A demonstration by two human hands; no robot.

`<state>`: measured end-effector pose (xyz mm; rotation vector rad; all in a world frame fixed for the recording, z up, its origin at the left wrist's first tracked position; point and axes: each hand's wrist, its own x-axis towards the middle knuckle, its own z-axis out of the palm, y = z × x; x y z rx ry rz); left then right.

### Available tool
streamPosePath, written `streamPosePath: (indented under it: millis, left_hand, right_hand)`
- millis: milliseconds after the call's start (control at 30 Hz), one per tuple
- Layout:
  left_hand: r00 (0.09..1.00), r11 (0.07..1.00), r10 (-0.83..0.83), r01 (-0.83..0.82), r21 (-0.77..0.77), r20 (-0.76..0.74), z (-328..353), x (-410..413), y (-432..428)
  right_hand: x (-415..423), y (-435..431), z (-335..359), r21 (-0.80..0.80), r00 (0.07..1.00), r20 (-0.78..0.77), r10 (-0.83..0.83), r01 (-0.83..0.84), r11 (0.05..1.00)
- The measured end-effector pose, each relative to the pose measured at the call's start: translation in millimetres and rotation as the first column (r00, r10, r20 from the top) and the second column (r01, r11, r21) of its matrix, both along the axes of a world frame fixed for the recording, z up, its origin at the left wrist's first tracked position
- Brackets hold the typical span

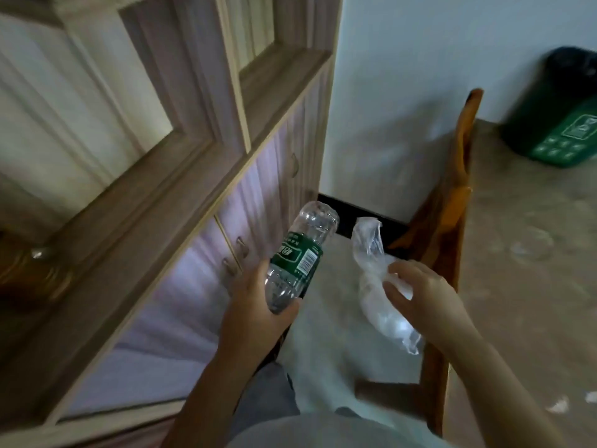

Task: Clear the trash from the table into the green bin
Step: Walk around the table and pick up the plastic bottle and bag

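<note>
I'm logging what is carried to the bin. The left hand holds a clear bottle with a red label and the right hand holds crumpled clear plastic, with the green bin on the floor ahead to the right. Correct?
Not quite: the label is green, not red, as the head view shows. The left hand holds a clear bottle with a green label, the right hand holds crumpled clear plastic, and the green bin stands on the floor ahead to the right.

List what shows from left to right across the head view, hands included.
Wooden cabinet → left hand gripping a plastic bottle → crumpled clear plastic bag → right hand holding it → wooden chair back → green bin on the floor by the wall.
</note>
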<state>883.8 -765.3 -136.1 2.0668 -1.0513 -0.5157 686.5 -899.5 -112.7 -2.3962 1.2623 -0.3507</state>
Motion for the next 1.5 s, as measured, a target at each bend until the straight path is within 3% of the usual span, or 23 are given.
streamPosePath:
  millis: [200, 433, 900, 1233, 1500]
  left_hand:
    - [0.985, 0.984, -0.164, 0.167, -0.054, 0.058, 12, 44, -116]
    - [0.935, 0.931, -0.355, 0.355, -0.085, 0.018, 8, 45, -260]
    - [0.814, 0.799, -0.562, 0.58, -0.159, 0.146, 56, -4, -524]
    - [0.622, 0.584, -0.75, 0.783, -0.216, 0.227, 86, -50, -696]
    - [0.459, 0.394, -0.855, 0.877, -0.275, 0.24, 127, -78, -807]
  right_hand:
    - [25, -62, 15, -0.011, 0.975, 0.079, -0.209, 0.211, 0.977]
    - [9, -171, 24, -0.062, 0.903, 0.156, -0.401, 0.414, 0.908]
    - [-62, -384, 58, -0.177, 0.787, 0.277, -0.551, 0.605, 0.776]
    - [-106, -495, 81, -0.189, 0.621, 0.192, -0.76, 0.784, 0.592]
    - [-140, -583, 123, -0.239, 0.526, 0.184, -0.83, 0.843, 0.481]
